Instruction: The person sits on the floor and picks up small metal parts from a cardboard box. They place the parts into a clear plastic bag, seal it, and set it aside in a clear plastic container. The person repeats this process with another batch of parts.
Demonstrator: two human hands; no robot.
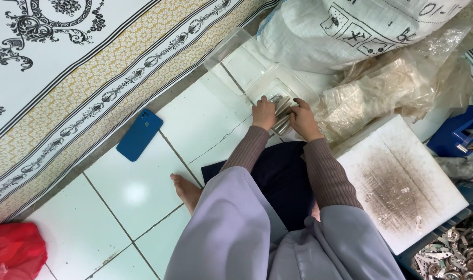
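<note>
- A white tiled floor point(205, 122) is seen, a blue phone point(139, 134) at nine o'clock.
- A bundle of metal strips point(281, 115) is pinched by the left hand point(264, 113) and right hand point(302, 118), fingers pressed together, over a clear plastic box point(293, 85).
- The strips are best kept squared and level.

White tiled floor point(205, 119), blue phone point(139, 134), clear plastic box point(278, 85), patterned rug point(65, 78), red bag point(13, 251)

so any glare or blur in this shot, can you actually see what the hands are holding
Head view: even light, a soft glare patch on the white floor tile; the left hand and right hand are sharp enough, but the shiny metal strips between them are too small to identify; the clear plastic box looks washed out.
</note>
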